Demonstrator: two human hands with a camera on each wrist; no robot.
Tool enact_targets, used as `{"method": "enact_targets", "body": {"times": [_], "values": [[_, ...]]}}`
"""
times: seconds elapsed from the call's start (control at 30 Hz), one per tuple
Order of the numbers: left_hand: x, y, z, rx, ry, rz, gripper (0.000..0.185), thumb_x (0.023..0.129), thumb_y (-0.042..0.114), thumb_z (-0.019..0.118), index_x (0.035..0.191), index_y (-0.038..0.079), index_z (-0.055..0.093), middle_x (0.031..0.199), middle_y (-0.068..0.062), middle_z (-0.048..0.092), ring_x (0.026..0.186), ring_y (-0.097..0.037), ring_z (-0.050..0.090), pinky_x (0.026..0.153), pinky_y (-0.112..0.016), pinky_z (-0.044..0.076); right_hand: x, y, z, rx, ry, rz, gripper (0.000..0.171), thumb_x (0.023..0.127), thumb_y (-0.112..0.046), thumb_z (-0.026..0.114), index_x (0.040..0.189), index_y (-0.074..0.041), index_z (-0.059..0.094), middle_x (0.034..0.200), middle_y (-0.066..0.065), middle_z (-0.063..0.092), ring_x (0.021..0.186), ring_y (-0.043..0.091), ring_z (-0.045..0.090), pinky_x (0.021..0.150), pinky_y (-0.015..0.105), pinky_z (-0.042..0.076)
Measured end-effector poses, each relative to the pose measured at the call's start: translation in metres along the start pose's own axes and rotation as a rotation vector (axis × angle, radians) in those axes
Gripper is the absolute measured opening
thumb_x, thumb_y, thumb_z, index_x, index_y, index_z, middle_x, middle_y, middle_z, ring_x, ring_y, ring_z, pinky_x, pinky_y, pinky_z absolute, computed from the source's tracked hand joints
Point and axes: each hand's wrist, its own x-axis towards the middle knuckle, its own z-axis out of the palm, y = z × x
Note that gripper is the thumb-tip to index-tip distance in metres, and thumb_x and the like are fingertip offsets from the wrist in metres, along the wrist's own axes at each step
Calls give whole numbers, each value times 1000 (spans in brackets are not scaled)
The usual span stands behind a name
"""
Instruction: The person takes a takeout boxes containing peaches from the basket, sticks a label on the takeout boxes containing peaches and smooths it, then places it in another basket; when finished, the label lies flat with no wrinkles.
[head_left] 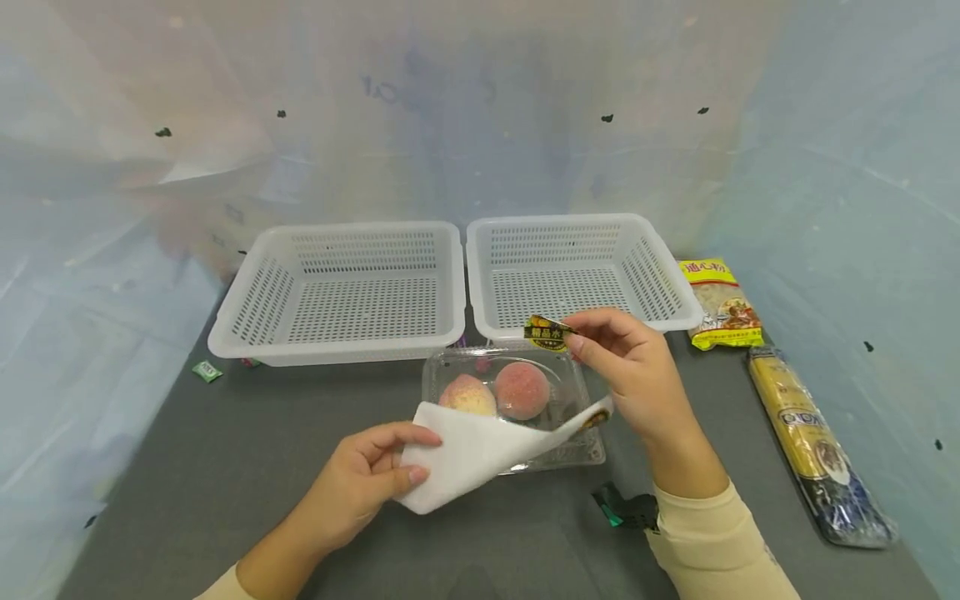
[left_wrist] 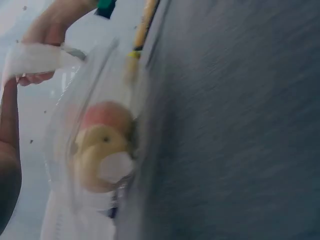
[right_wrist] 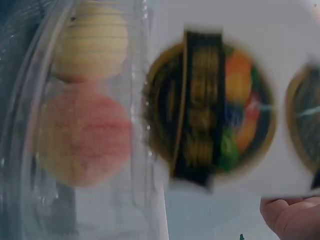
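Observation:
My left hand (head_left: 363,479) pinches the near left end of a white sticker sheet (head_left: 472,454) between thumb and fingers. The sheet curves over the near part of a clear plastic box (head_left: 558,454). A yellowish-pink peach (head_left: 468,394) and a redder peach (head_left: 522,390) lie in that box, the first partly hidden by the sheet. Over the box's far right corner, my right hand (head_left: 633,367) pinches a black-and-gold label sticker (head_left: 546,333) between thumb and index finger. The right wrist view shows a round fruit label (right_wrist: 210,110) on the white sheet, blurred.
Behind the box stand two white plastic baskets, left (head_left: 337,346) and right (head_left: 585,223). On the right lie a yellow bag of pasta (head_left: 723,308) and a long yellow-blue packet (head_left: 817,450). A black strap-like item (head_left: 630,507) is by my right sleeve; a green wrapper (head_left: 207,371) lies left.

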Motion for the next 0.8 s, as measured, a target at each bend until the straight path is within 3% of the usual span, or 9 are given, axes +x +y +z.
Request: {"method": "enact_targets", "body": {"times": [0.1,0.17,0.3,0.43,0.53,0.63,0.73,0.8], "values": [[-14,-9,6,-95,-71,-83,33,100,-20,58,133,-16,61,123,-22,71,105,-22,73,85,-35,63,-1,-2,-3,-34,-9,10,15,104,6,70,118,10,70,105,15,70,92,23,68,79,29,59],[-22,-15,11,-129,-123,-152,32,100,-18,59,132,-18,60,110,-17,73,96,-16,72,83,-29,62,-1,-3,-4,-55,-18,18,14,104,5,70,117,10,70,106,16,70,93,25,69,81,29,59],[-33,-24,23,-172,-290,-332,29,101,-11,64,129,-18,63,95,-4,72,79,-3,63,71,-17,55,-4,-1,-10,-113,-62,45,12,104,4,70,116,8,71,106,14,71,92,28,68,81,29,59],[-34,-31,32,-218,-480,-426,26,102,-9,61,124,-23,61,110,3,71,84,1,60,71,-13,50,-8,8,-15,-152,-120,92,11,105,0,71,116,5,72,106,12,71,90,27,67,80,32,58],[-31,-35,35,-220,-524,-412,25,101,-11,60,122,-24,59,113,4,70,84,2,59,70,-13,49,-11,17,-15,-165,-145,139,12,106,-4,72,116,2,73,105,13,71,91,25,67,81,34,57],[-27,-38,35,-135,-469,-390,25,100,-8,65,123,-18,65,104,4,70,77,2,57,66,-13,48,-14,25,-14,-165,-163,171,12,106,-5,72,116,1,73,106,13,70,91,26,66,82,35,58],[-22,-38,32,21,-382,-299,21,103,-4,68,124,-8,71,111,-1,73,87,-5,65,74,-21,57,-15,31,-11,-148,-185,181,12,106,-4,72,116,1,73,106,15,70,90,29,64,78,35,57],[-18,-32,30,168,-340,-219,19,105,0,69,123,-1,73,121,-4,72,103,-13,69,88,-30,60,-15,34,-8,-139,-200,180,11,106,-3,71,116,2,73,106,16,70,89,28,64,77,33,56]]}}
